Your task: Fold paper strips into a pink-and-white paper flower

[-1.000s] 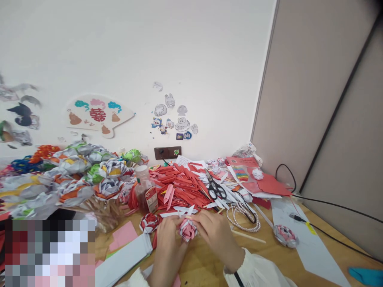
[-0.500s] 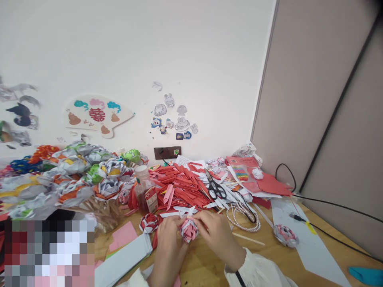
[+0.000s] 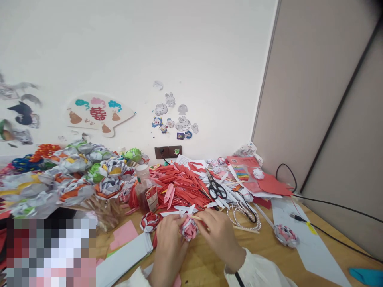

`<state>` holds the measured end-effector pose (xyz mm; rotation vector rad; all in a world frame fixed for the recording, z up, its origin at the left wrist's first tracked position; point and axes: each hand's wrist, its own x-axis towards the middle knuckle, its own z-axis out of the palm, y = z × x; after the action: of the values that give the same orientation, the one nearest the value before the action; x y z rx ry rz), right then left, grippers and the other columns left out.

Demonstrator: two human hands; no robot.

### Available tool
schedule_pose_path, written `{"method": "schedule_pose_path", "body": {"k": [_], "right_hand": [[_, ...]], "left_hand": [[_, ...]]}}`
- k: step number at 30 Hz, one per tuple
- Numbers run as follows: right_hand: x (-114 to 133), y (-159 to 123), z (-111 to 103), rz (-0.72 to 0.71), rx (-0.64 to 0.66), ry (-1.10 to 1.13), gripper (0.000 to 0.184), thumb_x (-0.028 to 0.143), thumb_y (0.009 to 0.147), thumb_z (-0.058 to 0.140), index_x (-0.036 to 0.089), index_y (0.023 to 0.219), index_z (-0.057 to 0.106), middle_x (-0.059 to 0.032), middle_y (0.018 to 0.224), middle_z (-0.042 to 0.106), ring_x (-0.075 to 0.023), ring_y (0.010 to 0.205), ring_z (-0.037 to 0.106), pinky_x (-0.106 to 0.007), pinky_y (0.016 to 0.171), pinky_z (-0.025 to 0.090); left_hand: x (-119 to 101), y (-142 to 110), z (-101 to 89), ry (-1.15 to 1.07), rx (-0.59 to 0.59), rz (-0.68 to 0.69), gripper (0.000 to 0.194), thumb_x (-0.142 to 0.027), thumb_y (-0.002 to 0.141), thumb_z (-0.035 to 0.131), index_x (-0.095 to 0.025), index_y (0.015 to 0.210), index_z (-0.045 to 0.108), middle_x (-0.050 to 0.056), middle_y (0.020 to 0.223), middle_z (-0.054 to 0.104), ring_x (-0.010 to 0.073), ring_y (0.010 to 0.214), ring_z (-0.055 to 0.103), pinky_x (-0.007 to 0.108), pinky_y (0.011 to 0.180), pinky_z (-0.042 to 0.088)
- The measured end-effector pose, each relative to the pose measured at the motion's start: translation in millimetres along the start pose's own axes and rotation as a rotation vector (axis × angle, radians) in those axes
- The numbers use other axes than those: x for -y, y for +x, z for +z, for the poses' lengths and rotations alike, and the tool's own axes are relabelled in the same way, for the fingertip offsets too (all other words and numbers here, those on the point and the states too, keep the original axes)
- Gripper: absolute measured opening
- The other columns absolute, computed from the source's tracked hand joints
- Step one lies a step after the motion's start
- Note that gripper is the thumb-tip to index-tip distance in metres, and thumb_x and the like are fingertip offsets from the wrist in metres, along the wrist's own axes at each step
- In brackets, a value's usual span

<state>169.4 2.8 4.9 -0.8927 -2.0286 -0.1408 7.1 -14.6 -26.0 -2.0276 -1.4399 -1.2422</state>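
A small pink-and-white paper rose (image 3: 188,229) sits between both hands, low in the middle of the head view. My left hand (image 3: 169,243) curls around its left side and grips it. From the right, my right hand (image 3: 218,235) pinches the flower, and a thin wooden stick (image 3: 196,217) shows at its fingertips. Another finished paper rose (image 3: 149,221) lies on the wooden desk (image 3: 269,249) just left of my hands. Behind them is a heap of folded red paper strips (image 3: 179,185).
Black scissors (image 3: 215,187) and a bead string (image 3: 243,219) lie right of the strips. A glue bottle (image 3: 146,193) stands beside a big pile of paper flowers (image 3: 80,175). A third rose (image 3: 283,235), white paper and black cables (image 3: 329,235) are at the right. Pink and white sheets (image 3: 125,247) lie left.
The flower has turned a little in my fingers and my right hand has shifted slightly, so the thin stick now shows at its fingertips. Everything else on the desk stays put.
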Motion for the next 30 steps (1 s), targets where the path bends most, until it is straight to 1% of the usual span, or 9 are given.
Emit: {"method": "schedule_pose_path", "body": {"k": [5,9,13,18,20,22,25,27,30], "right_hand": [[-0.4,-1.1,2.3,0.012,0.019,0.041,0.030,0.026,0.096,0.037,0.020,0.085,0.064,-0.0025,0.071,0.065,-0.0166,0.065,0.059,-0.026,0.060,0.036],[-0.4,0.7,1.1,0.007,0.030,0.043,0.026,0.024,0.095,0.039,0.020,0.086,0.064,-0.0019,0.072,0.066,-0.0162,0.065,0.060,-0.025,0.059,0.037],[-0.2,1.9,-0.4,-0.049,0.076,-0.027,0.025,0.020,0.095,0.038,0.019,0.091,0.063,-0.0029,0.072,0.065,-0.0164,0.064,0.060,-0.025,0.057,0.037],[-2.5,1.4,0.2,-0.114,0.129,-0.092,0.025,0.017,0.093,0.039,0.018,0.092,0.063,-0.0040,0.071,0.065,-0.0172,0.062,0.060,-0.026,0.055,0.037],[-3.2,1.9,-1.1,-0.085,0.135,-0.065,0.022,0.018,0.093,0.042,0.018,0.098,0.063,-0.0040,0.074,0.065,-0.0174,0.064,0.060,-0.026,0.056,0.037],[-3.4,2.9,-3.4,-0.011,0.111,0.004,0.019,0.022,0.092,0.046,0.018,0.103,0.062,-0.0033,0.078,0.066,-0.0165,0.065,0.060,-0.025,0.058,0.038],[-3.2,3.7,-5.8,0.083,0.073,0.107,0.017,0.027,0.091,0.049,0.019,0.093,0.064,-0.0016,0.074,0.065,-0.0145,0.061,0.058,-0.024,0.057,0.038],[-3.1,3.2,-5.9,0.084,0.083,0.159,0.020,0.026,0.091,0.048,0.020,0.085,0.066,-0.0014,0.071,0.065,-0.0145,0.062,0.058,-0.024,0.058,0.038],[-3.1,1.9,-5.2,0.067,0.116,0.217,0.019,0.020,0.089,0.049,0.022,0.087,0.068,-0.0014,0.074,0.067,-0.0147,0.067,0.060,-0.023,0.061,0.039]], "left_hand": [[-0.2,0.6,-1.3,-0.008,0.003,0.012,0.033,-0.007,0.065,0.053,-0.017,0.095,0.061,0.007,0.085,0.064,0.0240,0.079,0.059,0.037,0.070,0.044],[-0.6,0.4,-1.5,-0.019,0.025,-0.024,0.028,-0.011,0.067,0.055,-0.017,0.093,0.062,0.007,0.085,0.064,0.0242,0.079,0.059,0.037,0.071,0.045],[-0.8,0.2,-2.1,-0.022,0.061,-0.051,0.027,-0.013,0.068,0.055,-0.019,0.093,0.063,0.007,0.087,0.065,0.0235,0.080,0.060,0.036,0.072,0.045],[-0.6,0.7,-3.0,-0.046,0.044,-0.045,0.027,-0.013,0.068,0.055,-0.020,0.093,0.064,0.007,0.086,0.066,0.0240,0.080,0.061,0.036,0.071,0.046],[-0.9,1.2,-2.9,-0.063,0.053,-0.046,0.027,-0.015,0.068,0.056,-0.020,0.093,0.064,0.007,0.085,0.067,0.0244,0.079,0.061,0.036,0.070,0.046],[-1.2,1.2,-2.5,-0.078,0.056,-0.063,0.026,-0.017,0.069,0.057,-0.020,0.094,0.064,0.006,0.085,0.067,0.0246,0.080,0.062,0.036,0.071,0.046],[0.6,-1.1,-0.8,-0.087,0.065,-0.082,0.028,-0.016,0.071,0.056,-0.020,0.098,0.063,0.007,0.088,0.067,0.0248,0.084,0.061,0.037,0.075,0.045],[4.1,-4.0,1.4,-0.086,0.076,-0.067,0.029,-0.015,0.071,0.056,-0.020,0.099,0.062,0.006,0.089,0.066,0.0245,0.085,0.061,0.037,0.076,0.044],[9.6,-8.1,4.9,-0.084,0.076,-0.034,0.030,-0.014,0.070,0.056,-0.021,0.098,0.063,0.006,0.089,0.066,0.0245,0.084,0.061,0.037,0.075,0.045]]}}
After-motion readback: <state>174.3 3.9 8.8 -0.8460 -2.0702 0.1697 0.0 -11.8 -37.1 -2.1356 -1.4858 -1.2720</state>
